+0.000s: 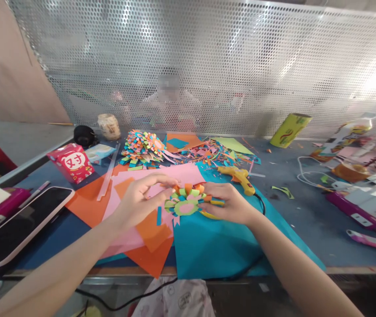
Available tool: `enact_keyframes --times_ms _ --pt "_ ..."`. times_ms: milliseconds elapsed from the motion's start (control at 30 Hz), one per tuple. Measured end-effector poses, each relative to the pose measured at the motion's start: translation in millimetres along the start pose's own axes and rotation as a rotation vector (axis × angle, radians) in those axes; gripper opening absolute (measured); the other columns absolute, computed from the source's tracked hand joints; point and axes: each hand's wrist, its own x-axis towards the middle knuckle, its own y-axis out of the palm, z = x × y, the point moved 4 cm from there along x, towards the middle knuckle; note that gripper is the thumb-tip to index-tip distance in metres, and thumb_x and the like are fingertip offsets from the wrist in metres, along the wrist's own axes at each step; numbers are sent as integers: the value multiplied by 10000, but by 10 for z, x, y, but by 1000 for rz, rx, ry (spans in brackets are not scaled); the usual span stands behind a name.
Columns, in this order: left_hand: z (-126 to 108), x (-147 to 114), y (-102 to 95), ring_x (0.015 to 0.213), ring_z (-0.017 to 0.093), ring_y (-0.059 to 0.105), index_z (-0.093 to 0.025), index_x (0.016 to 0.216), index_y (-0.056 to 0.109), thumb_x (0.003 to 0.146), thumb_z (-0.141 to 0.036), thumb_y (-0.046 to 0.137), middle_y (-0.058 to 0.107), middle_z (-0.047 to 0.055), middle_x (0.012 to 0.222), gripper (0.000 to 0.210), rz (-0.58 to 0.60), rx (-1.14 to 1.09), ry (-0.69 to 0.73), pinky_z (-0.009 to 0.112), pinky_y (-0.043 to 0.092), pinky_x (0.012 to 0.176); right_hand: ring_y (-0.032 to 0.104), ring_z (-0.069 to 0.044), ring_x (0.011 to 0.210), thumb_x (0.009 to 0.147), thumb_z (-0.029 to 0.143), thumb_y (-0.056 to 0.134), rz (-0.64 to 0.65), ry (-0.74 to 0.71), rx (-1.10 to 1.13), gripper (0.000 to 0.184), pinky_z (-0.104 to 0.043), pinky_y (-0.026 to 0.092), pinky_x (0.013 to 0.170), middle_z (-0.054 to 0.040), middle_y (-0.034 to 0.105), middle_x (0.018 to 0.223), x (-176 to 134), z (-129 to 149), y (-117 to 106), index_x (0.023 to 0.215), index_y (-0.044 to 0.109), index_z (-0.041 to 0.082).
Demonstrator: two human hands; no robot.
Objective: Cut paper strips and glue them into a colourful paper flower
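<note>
A paper flower (pixel 185 208) with looped strips of green, orange, blue and pink sits between my hands, above the coloured sheets. My right hand (pixel 225 201) grips its right side, fingertips on the strips. On the other side, my left hand (pixel 146 196) is open, thumb and fingers apart, close to the flower's left edge; whether it touches is hard to tell. A curved yellow thing (pixel 210 215) shows partly under my right hand. Just beyond that hand lies a yellow glue gun (pixel 239 177). Blue (pixel 220 251), pink (pixel 122 220) and orange (pixel 87 200) paper sheets lie below.
A pile of finished-looking paper flowers (pixel 143 147) and paper scraps (pixel 207 152) lie by the perforated metal screen (pixel 207 66). Leftward are a phone (pixel 19 224), a red box (pixel 71 163) and a clear stick (pixel 108 171). A yellow-green can (pixel 288 130) and a bottle (pixel 346 134) stand right.
</note>
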Motion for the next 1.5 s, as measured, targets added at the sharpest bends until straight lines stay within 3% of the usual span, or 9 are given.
enact_keyframes --times_ms 200,500,667,800,967,1267,1400,1500 --pt "14 2 -12 799 163 683 -184 843 693 775 -241 656 731 47 849 95 -60 -41 -8 267 568 700 388 -71 540 829 197 556 -7 2 0 291 -191 359 524 53 381 564 16 -10 12 593 386 186" --pt "81 22 -25 789 172 688 -199 773 703 737 -277 703 741 36 814 86 -80 -92 -37 311 556 760 416 -79 552 842 228 540 13 4 -16 274 -198 376 538 36 437 567 7 -3 16 603 412 185" --pt "57 17 -10 878 188 676 -196 921 690 769 -312 669 726 70 975 192 -47 -40 -24 313 552 756 432 -86 559 850 245 531 3 2 -56 268 -203 383 530 25 456 568 -2 -15 24 611 428 186" --pt "-42 6 -18 1020 220 624 -212 1019 662 726 -312 715 698 72 1068 315 -81 173 115 376 500 880 455 -97 572 861 259 514 -6 1 -96 265 -222 405 551 12 479 576 -10 -22 43 616 441 188" --pt "-167 -30 20 929 196 613 -233 980 653 760 -248 689 723 18 845 223 -118 386 340 383 456 853 493 -108 588 864 263 501 49 23 -115 253 -239 429 588 6 503 572 -7 -7 88 624 476 187" --pt "-163 -64 42 884 155 617 -243 992 629 820 -177 621 721 -8 867 185 -147 518 448 344 420 825 511 -112 604 864 269 504 49 16 -120 255 -245 436 603 -3 532 588 -20 3 89 623 486 187" --pt "-113 -40 0 866 154 633 -218 863 650 787 -199 659 698 -1 825 79 -214 350 331 329 452 829 521 -112 597 869 283 496 44 15 -135 256 -237 434 599 -7 542 601 -27 -12 83 631 488 190" --pt "-17 37 -84 805 145 650 -191 814 622 740 -220 700 676 3 799 111 -268 -78 78 289 507 759 526 -112 589 865 284 501 22 13 -170 258 -229 432 590 -11 547 598 -25 -32 70 625 484 191"
